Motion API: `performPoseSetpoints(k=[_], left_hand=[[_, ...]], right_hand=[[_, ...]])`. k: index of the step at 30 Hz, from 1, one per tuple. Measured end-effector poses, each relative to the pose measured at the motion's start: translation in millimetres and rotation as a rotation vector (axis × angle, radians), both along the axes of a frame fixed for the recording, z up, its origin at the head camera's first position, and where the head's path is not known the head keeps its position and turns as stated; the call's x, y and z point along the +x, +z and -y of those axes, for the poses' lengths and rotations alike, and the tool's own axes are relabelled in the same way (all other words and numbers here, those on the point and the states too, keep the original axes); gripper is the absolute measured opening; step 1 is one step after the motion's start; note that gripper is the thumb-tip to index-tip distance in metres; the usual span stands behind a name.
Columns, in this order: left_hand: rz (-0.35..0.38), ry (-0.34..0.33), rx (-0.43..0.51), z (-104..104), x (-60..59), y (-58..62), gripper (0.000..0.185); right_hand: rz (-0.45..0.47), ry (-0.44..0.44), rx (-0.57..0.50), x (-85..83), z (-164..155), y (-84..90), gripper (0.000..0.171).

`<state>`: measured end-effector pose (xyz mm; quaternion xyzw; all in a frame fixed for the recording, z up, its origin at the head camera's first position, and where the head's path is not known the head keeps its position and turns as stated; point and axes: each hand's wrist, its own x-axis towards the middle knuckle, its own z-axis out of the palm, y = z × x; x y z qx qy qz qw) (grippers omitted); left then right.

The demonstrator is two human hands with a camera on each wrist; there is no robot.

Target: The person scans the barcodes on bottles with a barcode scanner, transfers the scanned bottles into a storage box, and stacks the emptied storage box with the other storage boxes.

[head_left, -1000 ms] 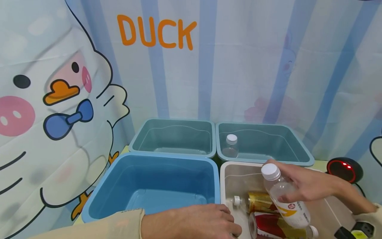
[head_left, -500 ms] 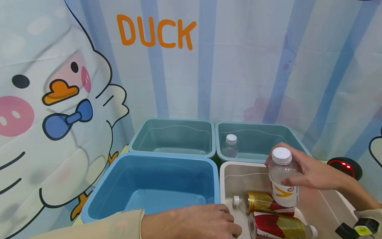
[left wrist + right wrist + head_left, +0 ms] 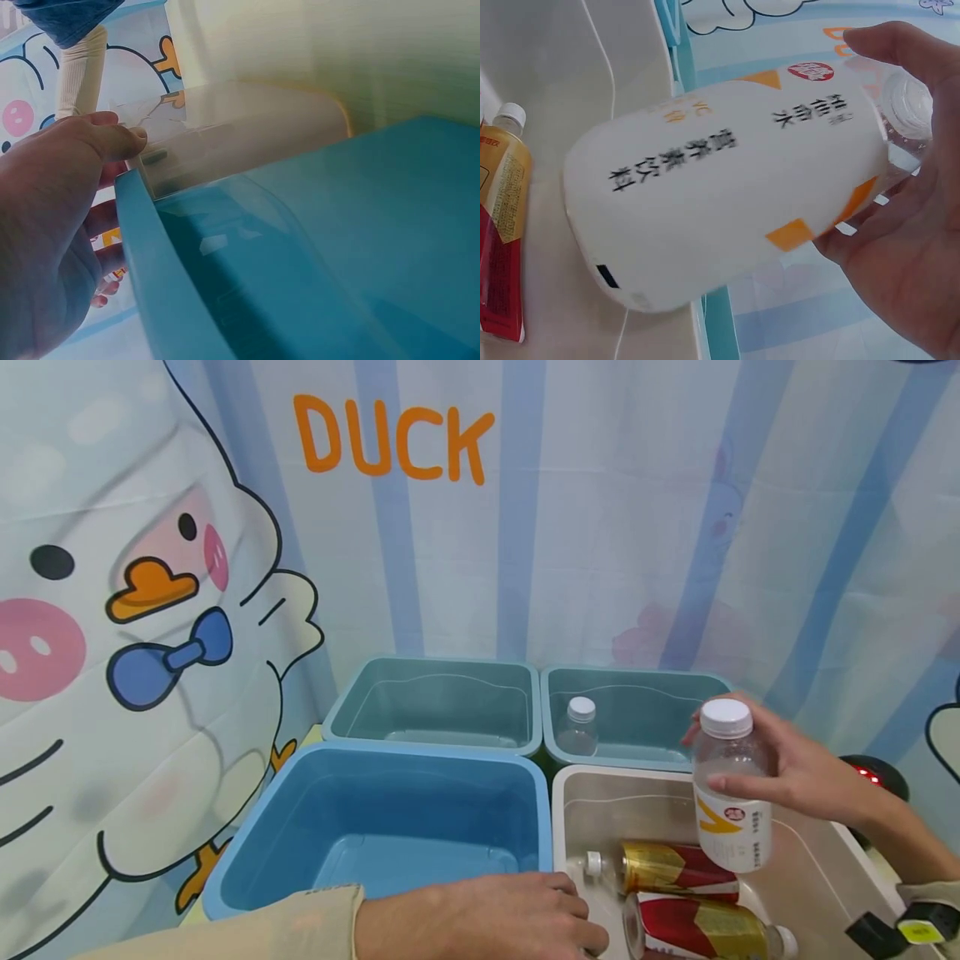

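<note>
Holding a clear bottle [image 3: 729, 793] upright in my right hand [image 3: 806, 772], I have my fingers [image 3: 738, 785] and thumb wrapped round its upper body just under the white cap, so the white-and-orange label hangs free below. It sits in the air above the beige bin [image 3: 813, 881], toward that bin's 1 o'clock corner, clear of the two red-and-gold bottles [image 3: 678, 867] lying on their sides on the bin floor. My left hand [image 3: 495, 914] rests at 6 o'clock on the near edge where the blue bin [image 3: 375, 760] meets the beige one, fingers curled over the rim, seemingly to steady the bins. At 12 o'clock stand two teal bins; the right one [image 3: 675, 681] holds a small clear bottle [image 3: 579, 727] standing upright, the left one [image 3: 438, 668] shows nothing inside. A black scanner with a red light [image 3: 873, 774] sits on the worktop at 3 o'clock, partly behind my wrist.
</note>
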<state>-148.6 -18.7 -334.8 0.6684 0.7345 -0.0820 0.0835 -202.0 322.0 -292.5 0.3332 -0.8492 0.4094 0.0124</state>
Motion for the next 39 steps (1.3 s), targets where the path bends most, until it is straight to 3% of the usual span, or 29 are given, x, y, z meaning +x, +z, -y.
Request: performPoseSetpoints(k=[11, 14, 23, 29, 35, 39], left_hand=[[0.003, 0.017, -0.035, -1, -0.3, 1.1, 0.052], [0.009, 0.013, -0.04, -1, -0.3, 1.9, 0.052], [0.004, 0.011, -0.051, -2, 0.1, 2.5, 0.053], [-0.008, 0.002, -0.053, -3, -0.9, 2.5, 0.055], [-0.029, -0.015, -0.058, -4, -0.5, 2.2, 0.054], [-0.027, -0.014, -0.056, -4, -0.1, 2.3, 0.055]], right_hand=[[-0.108, -0.22, 0.0, -1.8, -9, 3.5, 0.077], [-0.101, -0.265, -0.026, -3.2, -12, 3.4, 0.076], [-0.089, -0.298, -0.132, -5.9, -19, 5.6, 0.074], [-0.088, -0.266, -0.203, -10.3, -28, 7.1, 0.072], [-0.149, -0.443, -0.121, -13.4, -32, 7.7, 0.075], [-0.158, -0.508, -0.115, -17.0, -37, 7.9, 0.074]])
